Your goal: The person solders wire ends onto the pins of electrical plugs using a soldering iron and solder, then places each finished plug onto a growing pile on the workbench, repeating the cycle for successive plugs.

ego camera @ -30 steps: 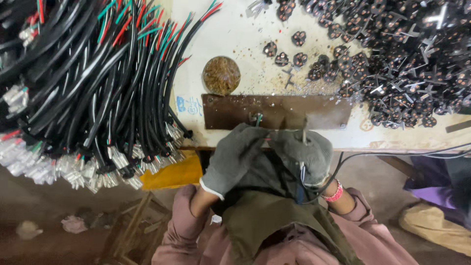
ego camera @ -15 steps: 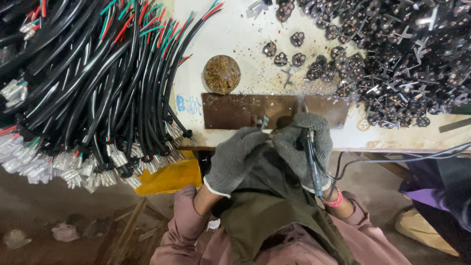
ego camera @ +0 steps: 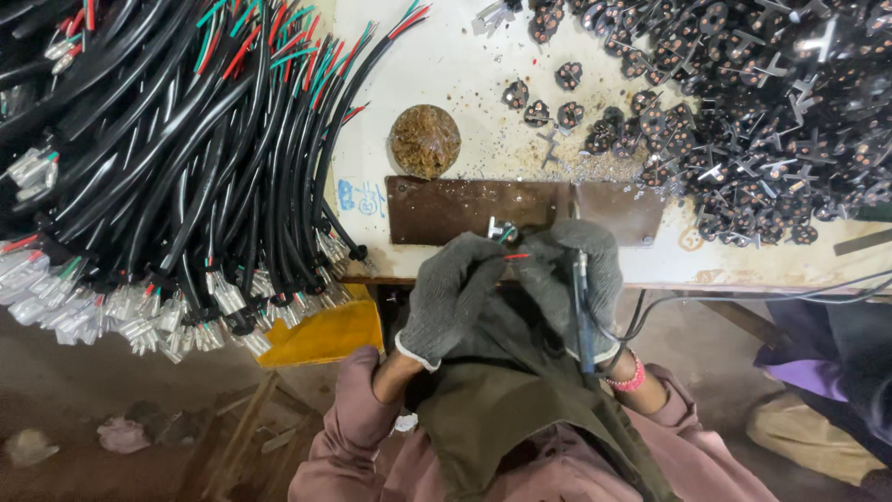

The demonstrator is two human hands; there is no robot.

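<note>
Both my hands wear grey knit gloves and meet at the near edge of the white workbench. My left hand pinches a small metal terminal with a short red wire end beside it. My right hand grips a pen-like soldering iron, tip pointing up toward the terminal, its cord trailing off to the right. The hands rest just below a brown metal plate fixed to the bench.
A big bundle of black cables with red and green cores and metal terminals hangs over the bench's left side. A pile of black plug inserts fills the right. A round brown rosin puck sits above the plate. A yellow object lies under the bench.
My hands have closed together just below the plate, and the right hand's iron now points up at the terminal. The view has shifted slightly.
</note>
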